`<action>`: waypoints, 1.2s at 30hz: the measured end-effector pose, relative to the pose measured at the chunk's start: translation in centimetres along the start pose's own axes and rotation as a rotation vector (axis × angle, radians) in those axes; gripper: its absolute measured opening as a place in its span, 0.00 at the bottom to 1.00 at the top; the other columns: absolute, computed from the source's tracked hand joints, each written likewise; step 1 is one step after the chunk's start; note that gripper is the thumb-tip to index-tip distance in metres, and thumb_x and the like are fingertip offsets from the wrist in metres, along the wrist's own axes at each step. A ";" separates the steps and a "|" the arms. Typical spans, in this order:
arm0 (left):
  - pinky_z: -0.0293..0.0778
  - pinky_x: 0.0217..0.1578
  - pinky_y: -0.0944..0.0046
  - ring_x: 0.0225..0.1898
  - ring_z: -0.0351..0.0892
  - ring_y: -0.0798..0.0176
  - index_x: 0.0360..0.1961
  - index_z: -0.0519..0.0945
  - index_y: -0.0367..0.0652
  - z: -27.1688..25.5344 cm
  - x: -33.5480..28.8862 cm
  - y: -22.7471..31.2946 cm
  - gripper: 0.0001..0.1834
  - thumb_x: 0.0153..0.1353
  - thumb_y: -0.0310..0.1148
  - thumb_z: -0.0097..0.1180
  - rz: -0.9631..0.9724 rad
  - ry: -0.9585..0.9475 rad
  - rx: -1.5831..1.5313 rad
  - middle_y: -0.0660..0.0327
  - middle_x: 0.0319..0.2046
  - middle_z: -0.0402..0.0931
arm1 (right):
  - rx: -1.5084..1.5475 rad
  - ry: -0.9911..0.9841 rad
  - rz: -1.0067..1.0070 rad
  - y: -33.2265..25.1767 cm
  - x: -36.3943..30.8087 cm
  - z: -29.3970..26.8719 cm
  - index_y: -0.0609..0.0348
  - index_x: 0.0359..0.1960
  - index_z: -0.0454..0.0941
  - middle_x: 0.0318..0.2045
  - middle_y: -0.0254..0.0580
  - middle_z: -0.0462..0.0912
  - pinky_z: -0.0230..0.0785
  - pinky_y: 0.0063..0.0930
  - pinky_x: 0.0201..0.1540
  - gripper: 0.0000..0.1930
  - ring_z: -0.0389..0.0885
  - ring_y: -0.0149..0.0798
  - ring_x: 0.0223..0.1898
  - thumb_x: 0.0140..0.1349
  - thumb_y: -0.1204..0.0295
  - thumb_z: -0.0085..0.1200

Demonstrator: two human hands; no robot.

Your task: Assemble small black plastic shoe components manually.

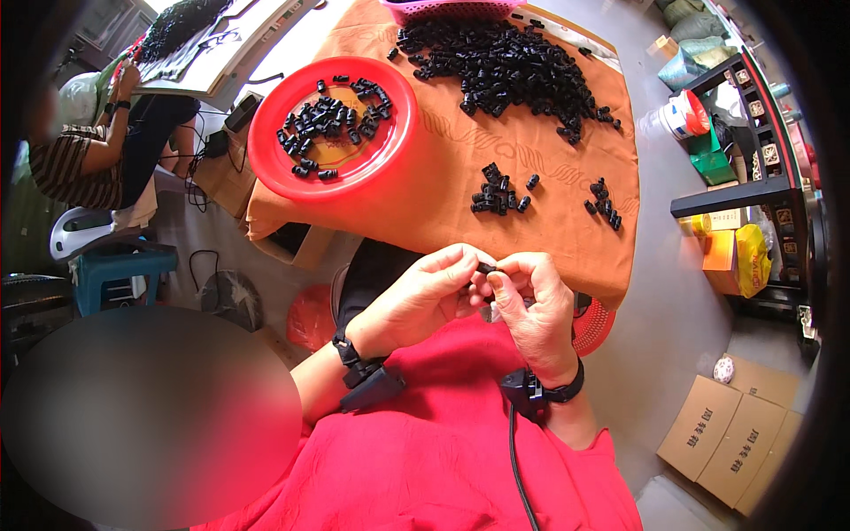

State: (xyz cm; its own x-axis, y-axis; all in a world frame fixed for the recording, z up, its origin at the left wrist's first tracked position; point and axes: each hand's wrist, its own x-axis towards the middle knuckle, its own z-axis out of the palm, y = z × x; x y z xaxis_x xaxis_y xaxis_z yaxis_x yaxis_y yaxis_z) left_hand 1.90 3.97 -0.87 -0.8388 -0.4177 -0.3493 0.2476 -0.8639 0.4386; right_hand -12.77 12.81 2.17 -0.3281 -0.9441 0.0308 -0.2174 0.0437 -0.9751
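A small black cylindrical plastic part (486,268) is pinched between my two hands, just off the near edge of the table. My left hand (443,276) closes thumb and fingers on its left end; my right hand (529,296) grips it from the right, thumb on top. Fingers cover most of the part, so its full shape is hidden. Beyond my hands, a small group of similar black parts (499,193) lies on the orange tablecloth (434,199), with a smaller group (605,205) to its right. A red basin (266,146) at the left holds several more.
A large heap of black parts (505,71) spreads over the far table, before a pink basket (452,9). Another person (97,150) sits at a white table at far left, near a blue stool (124,270). Right are a black shelf frame (735,199) and cardboard boxes (730,434).
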 end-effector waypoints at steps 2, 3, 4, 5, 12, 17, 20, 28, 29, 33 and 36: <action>0.76 0.39 0.66 0.35 0.75 0.73 0.46 0.76 0.41 -0.7 0.0 -0.2 0.18 0.72 0.46 0.52 0.006 -0.042 -0.005 0.66 0.35 0.76 | 0.002 -0.003 -0.019 0.3 -0.1 -0.2 0.62 0.42 0.73 0.28 0.42 0.86 0.77 0.22 0.30 0.08 0.87 0.31 0.27 0.65 0.76 0.60; 0.76 0.39 0.66 0.35 0.75 0.73 0.46 0.76 0.42 -1.1 0.1 -0.4 0.17 0.72 0.46 0.52 0.014 -0.085 -0.011 0.67 0.35 0.75 | -0.047 -0.044 -0.035 0.4 -0.2 -0.4 0.61 0.43 0.73 0.27 0.42 0.86 0.77 0.22 0.31 0.10 0.87 0.32 0.28 0.64 0.76 0.61; 0.76 0.39 0.66 0.35 0.75 0.73 0.46 0.76 0.42 -1.3 0.2 -0.6 0.17 0.72 0.46 0.52 0.014 -0.085 -0.011 0.67 0.35 0.75 | -0.096 -0.085 -0.052 0.5 -0.2 -0.5 0.61 0.43 0.73 0.26 0.41 0.86 0.77 0.22 0.31 0.11 0.87 0.32 0.29 0.63 0.76 0.62; 0.76 0.39 0.66 0.35 0.75 0.73 0.46 0.76 0.43 -1.5 0.2 -0.8 0.17 0.71 0.47 0.53 0.019 -0.080 -0.013 0.67 0.35 0.75 | -0.096 -0.084 -0.051 0.4 -0.3 -0.5 0.61 0.43 0.73 0.26 0.41 0.86 0.77 0.22 0.31 0.11 0.87 0.32 0.29 0.63 0.76 0.62; 0.74 0.39 0.64 0.38 0.74 0.69 0.47 0.76 0.43 -1.4 0.3 -0.8 0.20 0.69 0.50 0.55 0.029 -0.117 0.043 0.64 0.37 0.74 | -0.144 -0.129 -0.062 -0.2 -0.2 -0.3 0.60 0.53 0.76 0.22 0.37 0.80 0.73 0.24 0.27 0.20 0.80 0.30 0.22 0.58 0.77 0.66; 0.73 0.40 0.64 0.37 0.73 0.69 0.48 0.76 0.43 -1.6 0.3 -1.5 0.20 0.69 0.50 0.55 0.019 -0.117 -0.012 0.63 0.38 0.74 | -0.099 -0.104 -0.125 -0.1 -0.2 0.0 0.61 0.54 0.76 0.20 0.35 0.76 0.72 0.23 0.27 0.22 0.77 0.29 0.20 0.57 0.78 0.66; 0.72 0.39 0.65 0.36 0.71 0.70 0.46 0.75 0.43 -1.1 0.1 -1.4 0.19 0.70 0.49 0.54 0.045 -0.110 0.005 0.64 0.38 0.74 | -0.114 -0.102 -0.145 -0.3 -0.2 0.0 0.61 0.53 0.76 0.21 0.36 0.77 0.72 0.23 0.27 0.21 0.77 0.29 0.20 0.57 0.78 0.66; 0.67 0.30 0.72 0.32 0.71 0.74 0.42 0.74 0.45 -1.3 0.0 -1.6 0.15 0.71 0.47 0.53 0.081 -0.046 0.183 0.69 0.34 0.71 | -0.156 -0.087 -0.022 -0.5 -0.3 -0.1 0.62 0.47 0.77 0.24 0.39 0.81 0.74 0.23 0.28 0.10 0.83 0.30 0.24 0.67 0.73 0.58; 0.68 0.30 0.72 0.33 0.72 0.74 0.42 0.75 0.46 -1.0 -0.2 -1.5 0.15 0.71 0.47 0.53 0.088 -0.033 0.190 0.69 0.35 0.72 | -0.156 -0.087 -0.020 -0.7 -0.3 0.0 0.62 0.47 0.77 0.24 0.39 0.81 0.74 0.23 0.28 0.10 0.83 0.30 0.24 0.67 0.73 0.58; 0.70 0.30 0.73 0.35 0.75 0.75 0.44 0.75 0.46 -1.0 -0.4 -1.0 0.15 0.72 0.47 0.52 0.047 -0.024 0.244 0.69 0.36 0.74 | -0.086 -0.076 0.057 -1.8 -0.1 -0.1 0.62 0.45 0.77 0.26 0.40 0.83 0.75 0.23 0.29 0.06 0.83 0.29 0.24 0.71 0.74 0.53; 0.69 0.30 0.73 0.36 0.75 0.75 0.44 0.75 0.46 -1.4 -0.1 -1.8 0.15 0.73 0.47 0.50 0.064 0.015 0.227 0.70 0.35 0.74 | -0.075 -0.071 0.084 -1.8 -0.1 0.1 0.61 0.45 0.76 0.26 0.40 0.83 0.75 0.23 0.29 0.06 0.84 0.29 0.24 0.72 0.74 0.51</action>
State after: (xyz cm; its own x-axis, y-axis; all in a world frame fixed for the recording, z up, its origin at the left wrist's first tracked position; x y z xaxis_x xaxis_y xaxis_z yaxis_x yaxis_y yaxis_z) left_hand 2.20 5.20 -2.76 -0.8172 -0.4755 -0.3259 0.1836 -0.7506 0.6348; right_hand -12.28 12.85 3.93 -0.2832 -0.9566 -0.0685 -0.2610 0.1456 -0.9543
